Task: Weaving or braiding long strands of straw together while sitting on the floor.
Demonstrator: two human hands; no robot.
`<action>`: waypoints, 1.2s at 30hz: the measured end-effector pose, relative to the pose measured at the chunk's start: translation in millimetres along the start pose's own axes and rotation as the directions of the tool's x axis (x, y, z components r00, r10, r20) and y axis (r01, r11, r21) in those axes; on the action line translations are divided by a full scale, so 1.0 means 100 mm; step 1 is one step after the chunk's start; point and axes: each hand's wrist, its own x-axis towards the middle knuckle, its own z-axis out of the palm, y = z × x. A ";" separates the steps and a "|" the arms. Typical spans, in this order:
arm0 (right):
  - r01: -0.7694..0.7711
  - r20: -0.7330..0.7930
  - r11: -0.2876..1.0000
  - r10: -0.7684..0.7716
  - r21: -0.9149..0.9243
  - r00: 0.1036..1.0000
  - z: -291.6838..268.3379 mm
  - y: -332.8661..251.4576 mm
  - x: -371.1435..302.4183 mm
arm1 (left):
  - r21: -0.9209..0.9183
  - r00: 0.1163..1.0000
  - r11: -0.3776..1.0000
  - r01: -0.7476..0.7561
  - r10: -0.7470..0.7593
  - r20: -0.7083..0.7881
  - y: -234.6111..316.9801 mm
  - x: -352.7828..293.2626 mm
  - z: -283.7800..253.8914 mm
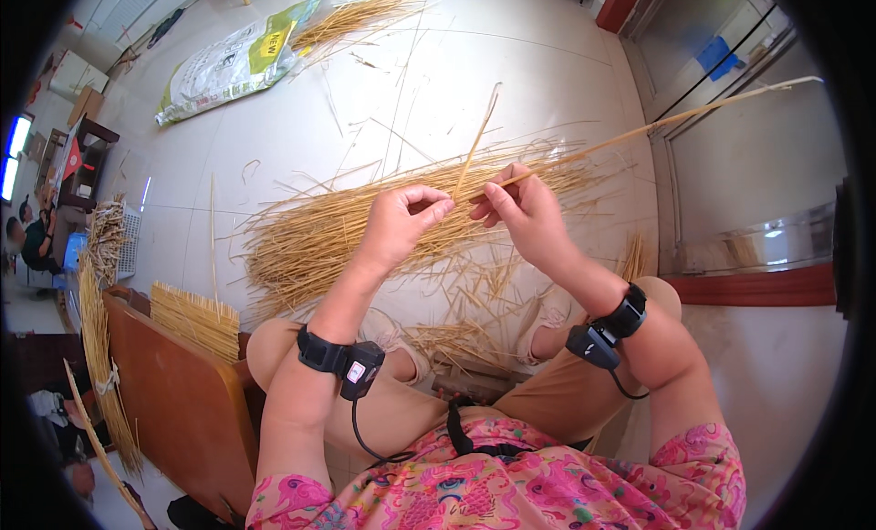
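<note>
In front of me, both hands meet above a wide pile of yellow straw [310, 233] on the floor. My left hand [399, 221] is closed in a pinch at the lower end of a short straw stalk [478, 139] that slants up and away. Between the thumb and fingers of my right hand [529, 210] is a long straw stalk [652, 126], stretching far out to the right. The fingertips of the two hands are close together but apart. Whether the two stalks are joined there is too small to tell.
Loose straw bits [461, 343] lie around my shoes. A printed sack [228, 69] with more straw sits at the far left. Beside my left leg stands a brown wooden board [178, 384], with cut straw [196, 320] behind it. A glass door [757, 183] is at the right. People are at far left.
</note>
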 end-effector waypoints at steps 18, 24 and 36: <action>-0.009 0.081 0.999 0.012 -0.042 0.997 0.09 0.12 -0.04 | 0.398 0.875 0.874 -0.278 0.401 -0.270 -0.20 0.05 0.30; 0.064 0.061 0.994 -0.059 -0.091 0.996 0.06 0.10 -0.10 | 0.232 0.852 0.970 -0.072 0.181 -0.492 -0.34 0.18 0.28; 0.055 0.168 0.969 -0.014 -0.241 0.986 -0.09 0.05 -0.08 | -0.002 0.945 0.999 -0.032 0.029 -0.324 -0.43 0.21 0.07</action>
